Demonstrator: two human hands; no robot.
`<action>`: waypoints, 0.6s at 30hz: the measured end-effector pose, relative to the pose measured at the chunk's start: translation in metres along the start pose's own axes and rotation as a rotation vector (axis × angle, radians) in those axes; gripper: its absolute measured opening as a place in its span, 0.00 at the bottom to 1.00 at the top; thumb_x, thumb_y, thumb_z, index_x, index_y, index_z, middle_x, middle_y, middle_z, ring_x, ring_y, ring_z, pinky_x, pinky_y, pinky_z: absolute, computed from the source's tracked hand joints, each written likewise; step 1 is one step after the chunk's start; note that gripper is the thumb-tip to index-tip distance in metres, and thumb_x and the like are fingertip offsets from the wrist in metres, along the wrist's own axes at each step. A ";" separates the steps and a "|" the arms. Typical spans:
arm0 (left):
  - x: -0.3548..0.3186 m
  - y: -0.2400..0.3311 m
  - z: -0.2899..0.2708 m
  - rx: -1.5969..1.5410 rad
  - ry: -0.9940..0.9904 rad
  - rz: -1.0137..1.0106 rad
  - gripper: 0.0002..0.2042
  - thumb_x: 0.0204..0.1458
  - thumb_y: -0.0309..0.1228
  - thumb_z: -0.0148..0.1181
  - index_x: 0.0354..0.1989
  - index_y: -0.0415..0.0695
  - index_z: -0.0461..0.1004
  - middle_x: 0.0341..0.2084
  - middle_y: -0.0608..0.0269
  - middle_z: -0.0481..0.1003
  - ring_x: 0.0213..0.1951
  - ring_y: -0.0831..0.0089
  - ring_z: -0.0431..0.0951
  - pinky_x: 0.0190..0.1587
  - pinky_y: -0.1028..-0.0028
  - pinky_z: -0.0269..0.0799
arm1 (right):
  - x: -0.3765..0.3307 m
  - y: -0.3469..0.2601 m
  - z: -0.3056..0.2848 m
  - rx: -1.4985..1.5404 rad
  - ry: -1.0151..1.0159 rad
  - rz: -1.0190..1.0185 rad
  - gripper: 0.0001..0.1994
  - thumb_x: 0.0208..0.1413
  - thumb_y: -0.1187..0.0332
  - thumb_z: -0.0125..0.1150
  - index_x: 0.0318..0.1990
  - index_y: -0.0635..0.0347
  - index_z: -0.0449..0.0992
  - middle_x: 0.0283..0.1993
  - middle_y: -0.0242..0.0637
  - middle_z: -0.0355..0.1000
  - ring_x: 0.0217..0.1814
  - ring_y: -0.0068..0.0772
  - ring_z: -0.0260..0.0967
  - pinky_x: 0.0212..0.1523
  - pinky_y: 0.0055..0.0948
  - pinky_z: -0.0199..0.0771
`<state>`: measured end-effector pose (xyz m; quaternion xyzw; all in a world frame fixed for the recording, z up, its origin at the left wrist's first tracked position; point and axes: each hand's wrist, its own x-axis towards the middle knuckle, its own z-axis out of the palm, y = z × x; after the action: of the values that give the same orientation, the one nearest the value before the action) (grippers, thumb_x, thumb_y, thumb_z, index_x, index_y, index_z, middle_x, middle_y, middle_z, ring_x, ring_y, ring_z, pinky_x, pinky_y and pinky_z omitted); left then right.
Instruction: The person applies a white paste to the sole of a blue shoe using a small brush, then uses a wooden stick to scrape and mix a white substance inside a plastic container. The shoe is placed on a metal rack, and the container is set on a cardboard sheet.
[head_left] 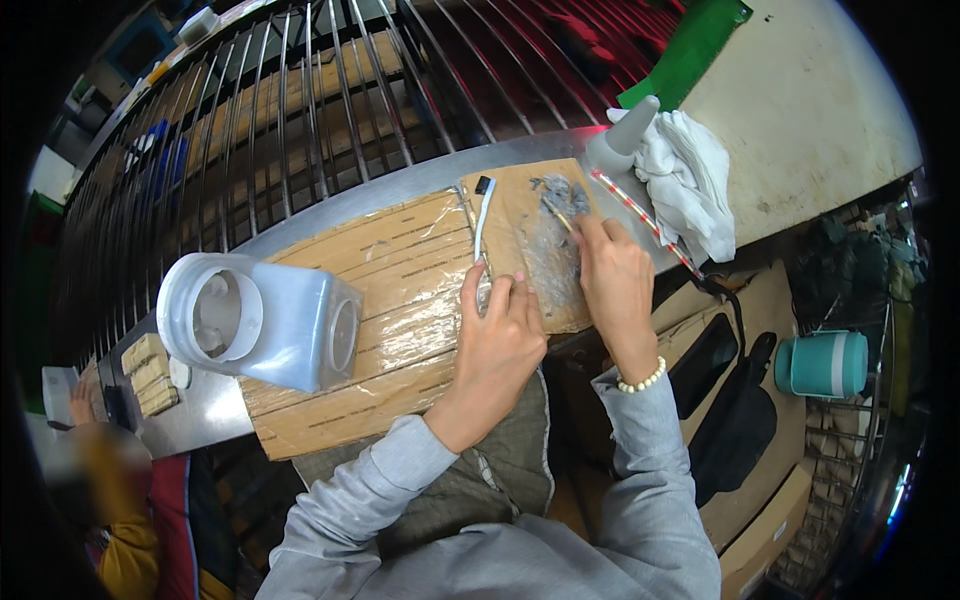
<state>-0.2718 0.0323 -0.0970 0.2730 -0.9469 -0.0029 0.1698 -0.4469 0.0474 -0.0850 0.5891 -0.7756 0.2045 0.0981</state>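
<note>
My right hand (615, 280), a beaded bracelet at its wrist, grips a thin tan stick (560, 216). The stick's far tip meets a grey, lumpy smear (562, 195) on a brown cardboard piece (508, 200). My left hand (503, 325) rests to the left, fingers bent round something small and shiny that they mostly hide. Just beyond its index fingertip lies a toothbrush (483, 215) with a pale handle and black bristles; whether the finger touches the handle is unclear.
On plastic-covered cardboard (400, 300) at left lies a clear wide-mouthed jar (290, 320). A grey-white nozzle bottle (622, 140), white cloth (690, 180) and red-striped stick (650, 225) are at right. Metal bars (330, 100) run behind. Another person's sleeve (130, 550) shows at far left.
</note>
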 end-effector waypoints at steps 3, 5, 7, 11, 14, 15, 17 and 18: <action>-0.001 0.000 -0.001 -0.002 0.002 -0.005 0.26 0.41 0.30 0.67 0.49 0.26 0.78 0.50 0.45 0.78 0.53 0.57 0.71 0.69 0.43 0.52 | -0.003 0.001 -0.004 0.130 0.057 -0.008 0.02 0.57 0.75 0.62 0.37 0.61 0.79 0.36 0.45 0.74 0.30 0.54 0.76 0.31 0.46 0.76; -0.001 0.001 -0.001 -0.002 0.013 -0.006 0.25 0.42 0.30 0.66 0.49 0.26 0.77 0.49 0.45 0.78 0.53 0.57 0.71 0.69 0.44 0.52 | -0.005 0.002 -0.002 0.213 0.027 -0.038 0.07 0.56 0.76 0.62 0.42 0.63 0.80 0.37 0.46 0.73 0.32 0.53 0.76 0.33 0.45 0.75; 0.000 0.001 -0.001 0.009 0.021 -0.004 0.24 0.42 0.29 0.65 0.49 0.25 0.77 0.49 0.45 0.78 0.53 0.57 0.71 0.68 0.44 0.53 | -0.005 0.003 0.001 0.280 0.036 -0.068 0.08 0.56 0.77 0.62 0.44 0.64 0.81 0.36 0.47 0.73 0.32 0.53 0.76 0.33 0.45 0.75; -0.001 0.001 -0.002 0.011 0.010 0.000 0.23 0.43 0.27 0.63 0.49 0.25 0.77 0.48 0.45 0.79 0.52 0.57 0.71 0.68 0.44 0.54 | -0.004 0.007 0.004 0.264 -0.003 -0.032 0.11 0.55 0.80 0.60 0.46 0.67 0.81 0.35 0.50 0.73 0.33 0.54 0.76 0.35 0.45 0.75; -0.001 0.001 -0.001 0.002 0.032 -0.005 0.23 0.43 0.27 0.64 0.48 0.26 0.78 0.48 0.45 0.79 0.52 0.57 0.71 0.68 0.44 0.54 | -0.003 0.007 0.003 0.181 -0.054 -0.028 0.12 0.51 0.82 0.59 0.44 0.67 0.81 0.34 0.52 0.74 0.33 0.55 0.75 0.35 0.44 0.74; -0.001 0.001 -0.001 0.003 0.033 -0.008 0.23 0.43 0.28 0.64 0.48 0.26 0.78 0.48 0.46 0.79 0.52 0.57 0.71 0.68 0.44 0.54 | -0.003 0.006 0.002 0.138 -0.076 -0.045 0.12 0.48 0.83 0.58 0.41 0.68 0.80 0.34 0.53 0.74 0.33 0.56 0.76 0.36 0.46 0.76; 0.000 0.002 0.000 -0.010 0.049 -0.014 0.23 0.43 0.27 0.64 0.48 0.25 0.78 0.47 0.45 0.79 0.51 0.58 0.72 0.69 0.44 0.54 | -0.004 0.005 -0.001 0.062 -0.127 -0.062 0.11 0.43 0.84 0.58 0.37 0.70 0.79 0.34 0.54 0.75 0.33 0.59 0.77 0.36 0.47 0.77; 0.000 0.003 0.000 -0.023 0.067 -0.020 0.22 0.43 0.25 0.62 0.48 0.25 0.78 0.45 0.44 0.79 0.50 0.58 0.73 0.69 0.44 0.54 | -0.005 0.004 -0.003 0.027 -0.153 -0.067 0.10 0.42 0.84 0.59 0.36 0.69 0.78 0.33 0.53 0.75 0.33 0.59 0.77 0.36 0.47 0.77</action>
<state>-0.2736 0.0347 -0.0972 0.2805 -0.9377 -0.0065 0.2047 -0.4497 0.0541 -0.0846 0.6299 -0.7579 0.1658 0.0374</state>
